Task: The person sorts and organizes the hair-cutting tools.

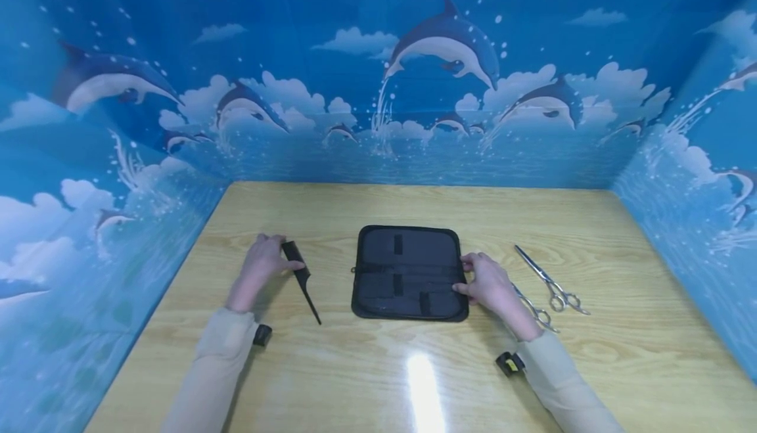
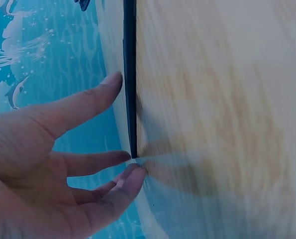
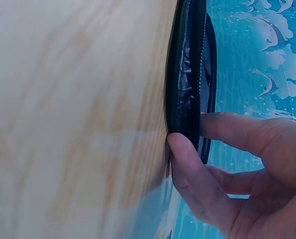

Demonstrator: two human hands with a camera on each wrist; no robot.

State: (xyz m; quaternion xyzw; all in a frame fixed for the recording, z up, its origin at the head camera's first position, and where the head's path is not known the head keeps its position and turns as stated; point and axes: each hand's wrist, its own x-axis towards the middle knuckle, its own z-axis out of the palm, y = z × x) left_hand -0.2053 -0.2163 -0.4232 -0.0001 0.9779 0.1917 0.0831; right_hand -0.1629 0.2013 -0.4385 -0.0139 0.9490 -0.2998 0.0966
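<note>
A black tail comb (image 1: 301, 274) lies on the table at the left, its thin tail pointing toward the near edge. My left hand (image 1: 267, 259) is over its wide end, thumb and fingers spread around it; in the left wrist view the thumb tip is right beside the comb (image 2: 131, 64) and a fingertip is at its end. Spread open in the middle is a black zip case (image 1: 408, 249) with elastic loops inside. My right hand (image 1: 487, 280) pinches its right edge, thumb on top and fingers at the underside, as the right wrist view shows on the case's zipped side (image 3: 187, 74).
Two pairs of metal scissors lie right of the case. One pair of scissors (image 1: 541, 315) is partly hidden by my right hand; the other scissors (image 1: 552, 286) lie farther right. Blue dolphin-printed curtains (image 1: 355, 91) border the wooden table (image 1: 331, 367) at the back and sides.
</note>
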